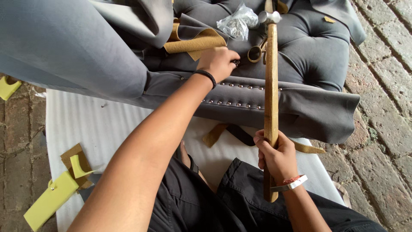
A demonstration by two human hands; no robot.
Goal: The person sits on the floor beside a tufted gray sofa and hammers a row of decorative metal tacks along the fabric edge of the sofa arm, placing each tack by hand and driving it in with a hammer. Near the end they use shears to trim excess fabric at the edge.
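Observation:
My right hand (pixel 274 154) grips the long wooden handle of a hammer (pixel 271 86), its metal head raised over the grey tufted sofa (pixel 309 51). My left hand (pixel 219 62) rests on the sofa's grey arm rail (pixel 300 107), fingers pinched on a small metal stud at its edge. Two rows of shiny studs (pixel 234 103) run along the rail below the left hand. A black band sits on the left wrist, a pale band on the right.
A clear plastic bag of studs (pixel 237 22) and scissors (pixel 256 52) lie on the seat. Tan backing fabric (pixel 195 43) folds out beside the left hand. White sheet (pixel 86 124) covers the brick floor (pixel 382 129); yellow foam scraps (pixel 51 199) lie at the left.

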